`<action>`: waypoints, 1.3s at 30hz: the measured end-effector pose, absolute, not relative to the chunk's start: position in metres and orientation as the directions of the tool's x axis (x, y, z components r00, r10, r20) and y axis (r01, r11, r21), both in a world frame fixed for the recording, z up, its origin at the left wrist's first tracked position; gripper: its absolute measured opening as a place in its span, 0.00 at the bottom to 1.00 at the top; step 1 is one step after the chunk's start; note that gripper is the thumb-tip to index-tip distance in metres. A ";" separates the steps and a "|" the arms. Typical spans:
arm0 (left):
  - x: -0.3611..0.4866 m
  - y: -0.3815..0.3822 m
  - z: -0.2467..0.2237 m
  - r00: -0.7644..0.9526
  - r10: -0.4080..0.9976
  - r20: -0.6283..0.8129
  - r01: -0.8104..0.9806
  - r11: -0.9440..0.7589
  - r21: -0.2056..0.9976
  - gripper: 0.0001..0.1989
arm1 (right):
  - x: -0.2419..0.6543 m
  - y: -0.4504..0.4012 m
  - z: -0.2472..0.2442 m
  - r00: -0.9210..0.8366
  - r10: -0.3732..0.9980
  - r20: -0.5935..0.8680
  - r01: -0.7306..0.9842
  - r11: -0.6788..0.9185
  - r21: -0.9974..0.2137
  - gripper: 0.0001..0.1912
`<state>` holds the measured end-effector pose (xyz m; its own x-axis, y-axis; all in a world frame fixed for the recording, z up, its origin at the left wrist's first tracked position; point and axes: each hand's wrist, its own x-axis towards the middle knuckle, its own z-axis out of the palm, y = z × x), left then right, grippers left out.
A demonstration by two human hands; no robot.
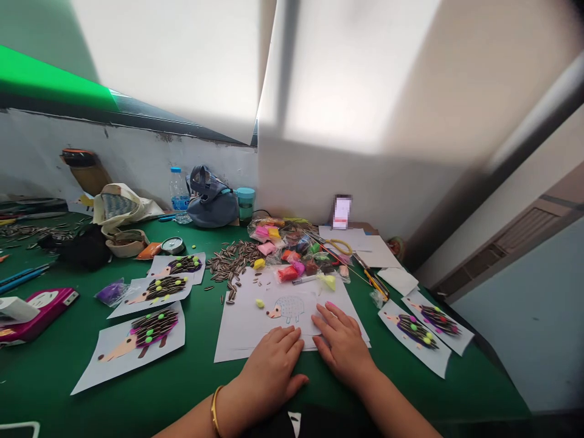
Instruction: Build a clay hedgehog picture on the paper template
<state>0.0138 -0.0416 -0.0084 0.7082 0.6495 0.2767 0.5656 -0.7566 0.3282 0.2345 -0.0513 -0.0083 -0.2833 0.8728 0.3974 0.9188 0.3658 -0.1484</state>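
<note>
Fingers (288,336) sit close together on the left hand (275,358) and slightly spread on the right hand (341,342), palms down, gripping nothing! Between them and just beyond lies the hedgehog drawing (292,308), centred near the desk's (199,331) front edge. Face coloured, body only outlined and dotted: seeding looks not yet begun. Three seeded cards (152,328) toward the left edge and two more (417,331) at the right look finished. Bagged coloured lumps (288,274) overlap, hard to separate; the phone screen (342,213) is blurred, the desk's left edge cut off.

Smooth matt paper sheet (244,319), glossy crinkled plastic packets (288,273), soft cloth bag (212,207)
</note>
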 end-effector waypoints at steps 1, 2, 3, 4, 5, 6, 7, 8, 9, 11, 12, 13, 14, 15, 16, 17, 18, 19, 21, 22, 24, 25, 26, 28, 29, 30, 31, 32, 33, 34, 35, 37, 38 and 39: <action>0.014 -0.042 -0.009 0.708 0.649 0.279 0.566 -0.758 0.325 0.28 | 0.235 -0.052 -0.008 -0.292 0.869 0.400 0.914 0.376 -0.150 0.17; 0.014 -0.042 -0.009 0.709 0.647 0.279 0.567 -0.759 0.321 0.28 | 0.235 -0.052 -0.008 -0.316 0.861 0.398 0.903 0.401 -0.150 0.16; 0.014 -0.042 -0.009 0.711 0.647 0.277 0.569 -0.760 0.315 0.28 | 0.235 -0.052 -0.007 -0.347 0.852 0.392 0.890 0.431 -0.150 0.15; 0.014 -0.042 -0.009 0.713 0.645 0.273 0.570 -0.761 0.309 0.28 | 0.235 -0.053 -0.007 -0.376 0.844 0.382 0.876 0.458 -0.149 0.16; 0.014 -0.042 -0.008 0.716 0.644 0.268 0.572 -0.762 0.304 0.28 | 0.235 -0.053 -0.007 -0.395 0.841 0.370 0.868 0.473 -0.147 0.17; 0.014 -0.042 -0.008 0.719 0.643 0.263 0.572 -0.763 0.300 0.28 | 0.234 -0.052 -0.008 -0.401 0.843 0.358 0.868 0.474 -0.145 0.20; 0.014 -0.042 -0.007 0.722 0.643 0.257 0.574 -0.763 0.297 0.28 | 0.234 -0.052 -0.008 -0.390 0.852 0.349 0.876 0.460 -0.144 0.22; 0.014 -0.042 -0.006 0.723 0.644 0.251 0.576 -0.762 0.295 0.28 | 0.234 -0.052 -0.008 -0.366 0.865 0.344 0.890 0.433 -0.143 0.23; 0.014 -0.042 -0.006 0.723 0.646 0.246 0.579 -0.760 0.294 0.28 | 0.234 -0.051 -0.008 -0.336 0.877 0.343 0.904 0.403 -0.145 0.22; 0.014 -0.042 -0.004 0.721 0.653 0.232 0.588 -0.753 0.295 0.29 | 0.235 -0.051 -0.007 -0.286 0.890 0.356 0.921 0.358 -0.155 0.18; 0.014 -0.042 -0.003 0.721 0.656 0.223 0.591 -0.751 0.294 0.30 | 0.236 -0.052 -0.006 -0.283 0.887 0.365 0.919 0.359 -0.161 0.15; 0.014 -0.042 -0.002 0.721 0.658 0.215 0.595 -0.748 0.294 0.30 | 0.236 -0.052 -0.005 -0.301 0.879 0.369 0.911 0.380 -0.162 0.14; 0.014 -0.042 -0.001 0.722 0.660 0.209 0.597 -0.747 0.293 0.30 | 0.237 -0.053 -0.004 -0.336 0.868 0.366 0.896 0.414 -0.160 0.14; 0.014 -0.042 0.000 0.722 0.660 0.205 0.598 -0.746 0.293 0.30 | 0.237 -0.053 -0.004 -0.375 0.855 0.357 0.879 0.450 -0.156 0.14; 0.014 -0.043 0.000 0.722 0.661 0.203 0.599 -0.745 0.294 0.30 | 0.237 -0.054 -0.003 -0.409 0.845 0.344 0.864 0.480 -0.151 0.16; 0.014 -0.043 0.000 0.721 0.662 0.204 0.600 -0.744 0.294 0.30 | 0.236 -0.053 -0.003 -0.428 0.841 0.331 0.856 0.495 -0.148 0.18; 0.014 -0.043 0.000 0.720 0.663 0.206 0.601 -0.743 0.294 0.30 | 0.236 -0.053 -0.003 -0.427 0.845 0.324 0.859 0.490 -0.146 0.20; 0.014 -0.043 0.000 0.719 0.663 0.207 0.601 -0.744 0.293 0.30 | 0.236 -0.052 -0.004 -0.406 0.854 0.325 0.870 0.470 -0.148 0.21; 0.014 -0.042 -0.002 0.721 0.661 0.207 0.599 -0.746 0.291 0.30 | 0.236 -0.051 -0.006 -0.339 0.874 0.349 0.898 0.411 -0.156 0.19; 0.014 -0.042 -0.003 0.722 0.659 0.208 0.598 -0.747 0.291 0.30 | 0.236 -0.051 -0.006 -0.311 0.877 0.367 0.906 0.390 -0.163 0.16; 0.014 -0.042 -0.004 0.724 0.657 0.212 0.595 -0.749 0.291 0.30 | 0.237 -0.052 -0.007 -0.302 0.869 0.393 0.904 0.391 -0.171 0.13; 0.014 -0.042 -0.004 0.722 0.657 0.216 0.594 -0.749 0.292 0.31 | 0.238 -0.052 -0.007 -0.323 0.860 0.395 0.895 0.413 -0.167 0.12; 0.014 -0.042 -0.004 0.720 0.658 0.221 0.594 -0.749 0.293 0.30 | 0.239 -0.053 -0.007 -0.354 0.851 0.388 0.884 0.439 -0.157 0.12; 0.014 -0.042 -0.003 0.716 0.660 0.228 0.595 -0.747 0.296 0.30 | 0.239 -0.053 -0.007 -0.419 0.836 0.354 0.865 0.486 -0.124 0.15; 0.014 -0.043 -0.003 0.714 0.661 0.230 0.596 -0.746 0.297 0.30 | 0.239 -0.053 -0.007 -0.437 0.834 0.337 0.863 0.495 -0.105 0.17; 0.014 -0.043 -0.002 0.714 0.661 0.230 0.595 -0.747 0.297 0.29 | 0.238 -0.052 -0.007 -0.442 0.836 0.325 0.866 0.493 -0.089 0.19; 0.014 -0.043 -0.002 0.715 0.660 0.230 0.595 -0.748 0.295 0.29 | 0.238 -0.051 -0.007 -0.435 0.841 0.321 0.873 0.481 -0.078 0.21; 0.013 -0.043 -0.002 0.717 0.659 0.228 0.595 -0.749 0.292 0.29 | 0.238 -0.051 -0.008 -0.420 0.848 0.324 0.882 0.465 -0.073 0.22; 0.013 -0.043 -0.002 0.718 0.658 0.226 0.596 -0.749 0.289 0.29 | 0.238 -0.051 -0.008 -0.401 0.852 0.336 0.891 0.449 -0.075 0.22; 0.013 -0.043 -0.002 0.719 0.658 0.224 0.597 -0.749 0.286 0.29 | 0.239 -0.051 -0.008 -0.383 0.853 0.354 0.896 0.436 -0.081 0.21; 0.013 -0.043 -0.003 0.718 0.660 0.223 0.599 -0.748 0.285 0.29 | 0.239 -0.051 -0.008 -0.369 0.850 0.376 0.898 0.430 -0.091 0.20; 0.013 -0.042 -0.004 0.715 0.662 0.224 0.602 -0.746 0.285 0.29 | 0.241 -0.052 -0.008 -0.354 0.837 0.417 0.891 0.437 -0.121 0.15; 0.013 -0.042 -0.004 0.714 0.663 0.226 0.602 -0.746 0.285 0.29 | 0.241 -0.053 -0.007 -0.356 0.831 0.427 0.884 0.447 -0.135 0.14; 0.013 -0.042 -0.005 0.713 0.663 0.229 0.602 -0.746 0.285 0.29 | 0.241 -0.054 -0.007 -0.365 0.828 0.425 0.876 0.460 -0.143 0.13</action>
<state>0.0135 -0.0423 -0.0045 0.7130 0.6628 0.2288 0.6020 -0.7459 0.2850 0.2410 -0.0536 -0.0069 -0.3655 0.8279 0.4255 0.8763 0.4602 -0.1426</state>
